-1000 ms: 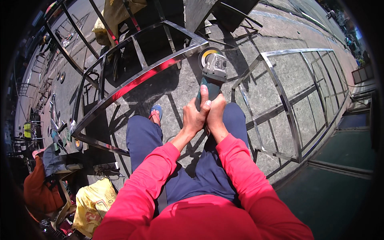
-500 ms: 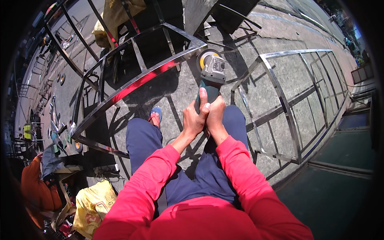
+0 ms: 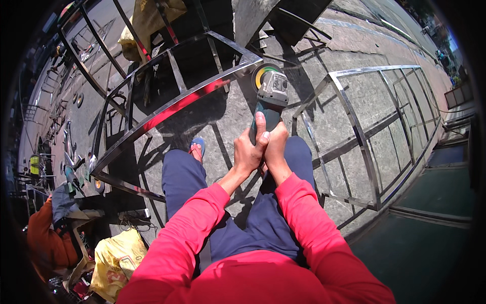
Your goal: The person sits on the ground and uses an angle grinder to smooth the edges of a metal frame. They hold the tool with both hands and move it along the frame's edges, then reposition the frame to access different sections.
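Observation:
Both my hands are wrapped round the teal body of an angle grinder (image 3: 274,89). My left hand (image 3: 250,149) grips its left side with the thumb laid along the top. On the other side my right hand (image 3: 276,146) closes round the same body, its fingers partly hidden. The grinder's grey head points away from me, its yellow-centred disc (image 3: 259,77) at the far right corner of a shiny metal frame (image 3: 174,105). Whether disc and metal touch, I cannot tell. That frame of square tubing stands in front of me to the left, reflecting my red sleeves.
A second metal frame (image 3: 354,129) lies on the concrete at right. Dark green panels (image 3: 430,190) are at lower right. A yellow sack (image 3: 119,258) and a person in orange (image 3: 48,235) are at lower left. Another power tool (image 3: 72,178) lies at left.
The grinder and both my hands have shifted slightly to the right. The person in orange at lower left has moved a little. The metal frames look the same.

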`<state>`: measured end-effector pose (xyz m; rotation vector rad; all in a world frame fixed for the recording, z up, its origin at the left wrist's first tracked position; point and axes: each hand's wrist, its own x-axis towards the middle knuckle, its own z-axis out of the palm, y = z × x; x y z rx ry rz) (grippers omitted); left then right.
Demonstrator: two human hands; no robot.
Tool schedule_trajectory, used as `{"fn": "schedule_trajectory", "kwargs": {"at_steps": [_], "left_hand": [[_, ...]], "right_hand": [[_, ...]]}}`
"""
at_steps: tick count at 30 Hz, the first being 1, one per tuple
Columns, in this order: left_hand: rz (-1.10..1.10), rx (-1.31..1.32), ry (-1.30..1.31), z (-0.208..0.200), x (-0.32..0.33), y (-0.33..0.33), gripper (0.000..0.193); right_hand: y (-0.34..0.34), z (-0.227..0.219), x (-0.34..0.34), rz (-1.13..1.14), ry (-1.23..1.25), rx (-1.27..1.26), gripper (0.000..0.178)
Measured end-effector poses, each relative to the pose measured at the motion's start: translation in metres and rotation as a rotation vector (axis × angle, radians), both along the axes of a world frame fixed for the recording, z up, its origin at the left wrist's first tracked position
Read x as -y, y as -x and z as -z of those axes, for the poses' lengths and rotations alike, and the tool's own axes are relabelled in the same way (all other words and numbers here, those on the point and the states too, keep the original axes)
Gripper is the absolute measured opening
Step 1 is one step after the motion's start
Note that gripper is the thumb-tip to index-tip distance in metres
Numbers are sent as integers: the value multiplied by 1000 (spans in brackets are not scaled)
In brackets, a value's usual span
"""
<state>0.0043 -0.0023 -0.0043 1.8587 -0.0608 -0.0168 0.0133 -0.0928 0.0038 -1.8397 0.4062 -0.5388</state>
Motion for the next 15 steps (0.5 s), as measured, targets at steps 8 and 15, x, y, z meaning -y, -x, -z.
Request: {"fn": "schedule_trajectory", "kwargs": {"at_steps": [8,15], "left_hand": [[14,-33,-67,-2,-3,-4,93],[-13,-39,-72,-5,-3,-3,91]], "right_hand": [[0,-10,-3,15,-148,-111,41],[-2,-5,-5,21,-82,-89,39]]}}
